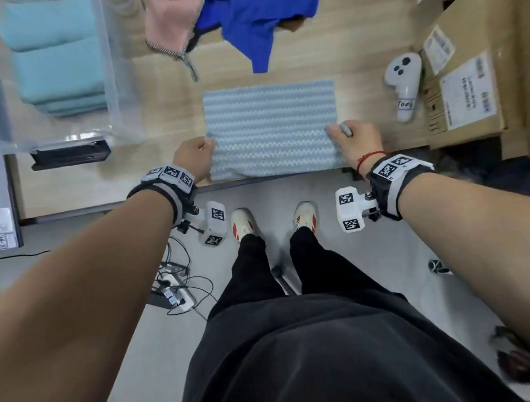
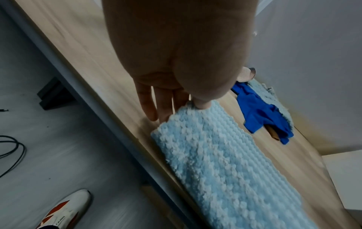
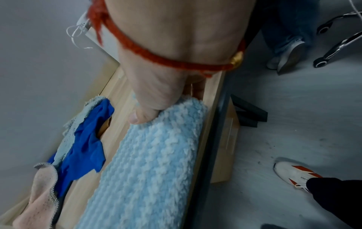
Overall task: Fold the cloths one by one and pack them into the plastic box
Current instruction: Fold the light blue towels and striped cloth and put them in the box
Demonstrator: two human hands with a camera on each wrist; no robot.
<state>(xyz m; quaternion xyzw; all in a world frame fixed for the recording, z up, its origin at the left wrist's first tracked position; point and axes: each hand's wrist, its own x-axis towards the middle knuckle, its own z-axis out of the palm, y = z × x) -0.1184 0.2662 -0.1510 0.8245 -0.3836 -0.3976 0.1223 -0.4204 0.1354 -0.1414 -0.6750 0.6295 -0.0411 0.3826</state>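
The light blue cloth [image 1: 271, 126] lies spread at the near edge of the wooden table [image 1: 356, 55], its near part lifted and rolled over where you grip it. Your left hand [image 1: 193, 160] pinches the cloth's left side, thumb pressed on top and the other fingers [image 2: 149, 105] reaching down beneath it toward the tabletop. Your right hand [image 1: 356, 143] clamps the right side the same way, thumb over the fluffy pile and fingers hidden behind the fabric; a red string bracelet [image 3: 156, 57] circles that wrist. Beyond the cloth, a bright blue cloth [image 1: 257, 12] and a pink cloth [image 1: 170, 16] lie crumpled side by side, touching, at the far part of the table. To the left stands the clear plastic box [image 1: 112, 86], with folded teal cloths [image 1: 55, 58] stacked inside. To the right, a white controller [image 1: 404, 86] rests on the table just beside a cardboard box [image 1: 469, 64]. Below the table's edge, your white-and-red shoes [image 1: 243, 223] stand on the grey floor, with cables [image 1: 181, 285] lying to their left.
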